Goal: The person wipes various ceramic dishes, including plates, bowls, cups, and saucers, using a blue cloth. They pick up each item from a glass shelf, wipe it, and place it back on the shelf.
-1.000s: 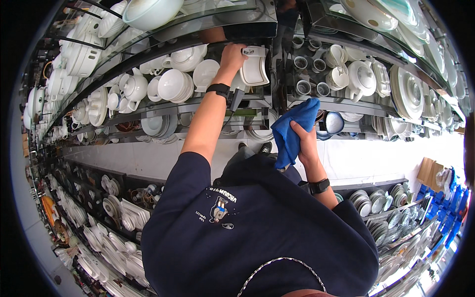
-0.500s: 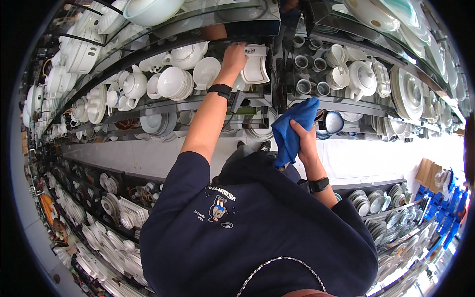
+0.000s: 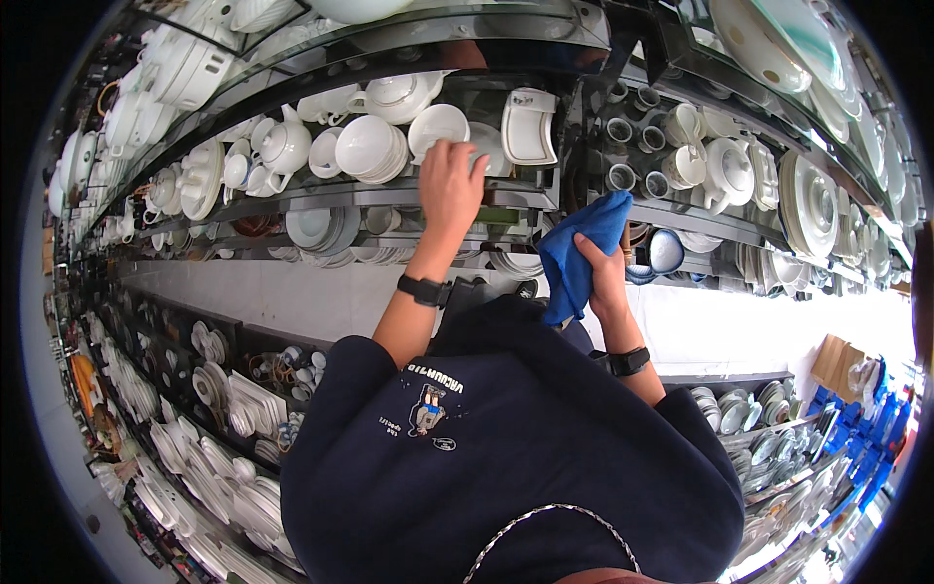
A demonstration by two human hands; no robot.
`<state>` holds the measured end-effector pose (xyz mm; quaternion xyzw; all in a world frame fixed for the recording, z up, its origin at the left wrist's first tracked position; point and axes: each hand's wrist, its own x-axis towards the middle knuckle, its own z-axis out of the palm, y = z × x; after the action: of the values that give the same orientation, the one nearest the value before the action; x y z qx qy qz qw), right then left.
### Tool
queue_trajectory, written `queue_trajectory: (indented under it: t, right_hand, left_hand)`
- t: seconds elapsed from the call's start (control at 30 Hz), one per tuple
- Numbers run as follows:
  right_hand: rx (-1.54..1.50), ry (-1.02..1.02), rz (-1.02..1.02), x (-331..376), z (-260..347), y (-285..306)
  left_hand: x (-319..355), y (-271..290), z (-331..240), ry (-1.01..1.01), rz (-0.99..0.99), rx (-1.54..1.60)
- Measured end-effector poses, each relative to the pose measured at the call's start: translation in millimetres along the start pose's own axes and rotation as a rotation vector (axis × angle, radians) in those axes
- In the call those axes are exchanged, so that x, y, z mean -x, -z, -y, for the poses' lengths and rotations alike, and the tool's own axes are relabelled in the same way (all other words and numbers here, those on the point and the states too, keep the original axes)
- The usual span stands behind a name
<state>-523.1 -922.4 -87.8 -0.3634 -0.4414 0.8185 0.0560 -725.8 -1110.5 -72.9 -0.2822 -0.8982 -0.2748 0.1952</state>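
My left hand (image 3: 451,190) is at the front of the middle shelf, thumb and fingers apart and nothing seen in them. Its fingertips overlap the lower edge of a white bowl (image 3: 438,125); whether they touch it I cannot tell. Just left of that bowl is a stack of white bowls (image 3: 368,148). To the hand's right, a white rectangular dish with curved sides (image 3: 528,134) lies on the shelf beside a pale round plate (image 3: 488,146). Lower right, my right hand (image 3: 607,280) grips a blue cloth (image 3: 576,258), thumb on top, the cloth hanging in folds.
White teapots (image 3: 285,148) and other crockery crowd the shelf to the left. Past a dark upright (image 3: 576,146) stand several small dark-rimmed cups (image 3: 621,129) and another teapot (image 3: 728,170). Glass shelves with large bowls overhang above. Stacked plates (image 3: 258,404) fill racks behind me.
My left hand has drawn back from the curved white dish toward me and slightly left, its fingers now parted. My right hand keeps the blue cloth in nearly the same place.
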Motion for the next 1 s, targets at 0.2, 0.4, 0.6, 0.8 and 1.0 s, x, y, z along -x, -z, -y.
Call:
queue_trajectory:
  t: [0.2, 0.4, 0.6, 0.8, 1.0]
  right_hand:
    - [0.034, -0.008, 0.071, 7, -2, -24]
    - [0.064, -0.01, 0.103, 29, 8, -46]
    - [0.035, 0.012, 0.062, 39, 4, -38]
    - [-0.026, 0.02, 0.032, 48, -2, -30]
    - [-0.099, 0.008, 0.062, 60, -5, -34]
  left_hand:
    - [37, 15, 40, 0.387, -0.02, -0.058]
    - [23, 15, 50, 0.481, 0.119, -0.068]
    - [17, 9, 64, 0.431, 0.118, -0.143]
    - [16, 4, 77, 0.472, 0.151, -0.054]
    - [22, 13, 71, 0.337, -0.025, -0.025]
